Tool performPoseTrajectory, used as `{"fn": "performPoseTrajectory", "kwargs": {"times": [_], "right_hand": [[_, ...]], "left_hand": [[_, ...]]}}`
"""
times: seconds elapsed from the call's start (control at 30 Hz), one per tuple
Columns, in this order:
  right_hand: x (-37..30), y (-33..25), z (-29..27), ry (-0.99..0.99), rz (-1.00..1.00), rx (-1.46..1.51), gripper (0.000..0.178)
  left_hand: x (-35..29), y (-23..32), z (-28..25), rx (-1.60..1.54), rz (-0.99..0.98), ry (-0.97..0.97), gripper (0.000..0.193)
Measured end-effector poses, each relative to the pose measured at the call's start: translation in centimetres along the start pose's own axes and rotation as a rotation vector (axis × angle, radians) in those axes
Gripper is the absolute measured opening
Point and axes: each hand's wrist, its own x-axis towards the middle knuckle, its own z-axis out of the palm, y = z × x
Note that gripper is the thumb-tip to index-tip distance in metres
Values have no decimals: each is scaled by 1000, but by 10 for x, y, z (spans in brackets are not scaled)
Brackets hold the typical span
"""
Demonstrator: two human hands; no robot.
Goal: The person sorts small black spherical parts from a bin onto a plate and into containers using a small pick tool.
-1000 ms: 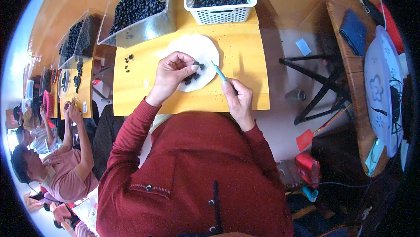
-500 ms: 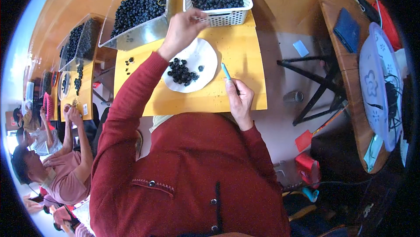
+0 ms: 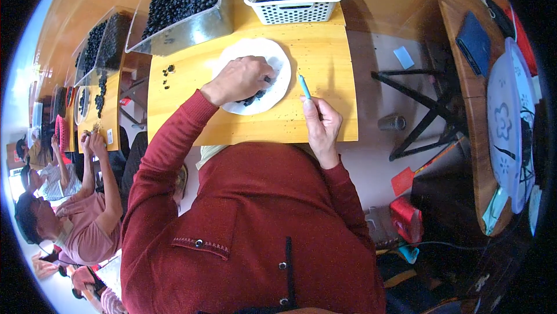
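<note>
My left hand [image 3: 246, 77] is over the white plate [image 3: 275, 95], its fingers curled down at the dark berry-like pieces. Most of those pieces [image 3: 252, 100] are hidden beneath the hand, as is whatever the fingertips hold. To the right of the plate, my right hand [image 3: 321, 124] grips a slim light-blue pen-like tool [image 3: 305, 86], its tip pointing away from me. Beyond the plate stand a white perforated basket [image 3: 296, 13] and a clear plastic bin [image 3: 191, 37], both heaped with similar dark round pieces. A few dark bits [image 3: 167, 75] lie left of the plate.
The yellow wooden table [image 3: 232, 131] ends just before my body. On the left, a person in a pink top [image 3: 93, 221] works with both hands near another clear bin [image 3: 113, 41]. A brown table [image 3: 464, 82] with a lilac patterned basin [image 3: 500, 117] stands at the right.
My left hand has come back from the white basket's near edge to the plate, covering many of the pieces there. My right hand still grips the light-blue tool. The view has shifted slightly.
</note>
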Motion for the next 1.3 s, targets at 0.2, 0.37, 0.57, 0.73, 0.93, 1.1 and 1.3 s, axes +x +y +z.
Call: {"fn": "performPoseTrajectory", "kwargs": {"times": [0.2,0.37,0.57,0.73,0.93,1.1,1.3], "right_hand": [[0,1,1,18,-17,13,32],[1,-1,3,32,-4,22,30],[1,0,5,30,-21,9,30],[1,1,5,15,-28,-5,28],[1,6,9,3,-45,-22,29],[1,1,9,-37,-42,-89,31],[1,-4,9,-67,-70,-153,33]], "left_hand": [[-5,-3,4,-240,134,161,22],[-13,-7,8,-762,-65,254,16],[-24,-6,12,-1202,-254,379,11],[-33,0,21,-1396,-327,418,17],[-39,8,24,-1543,-364,422,18],[-43,13,24,-1687,-356,424,16],[-44,17,28,-1727,-298,407,15]]}}
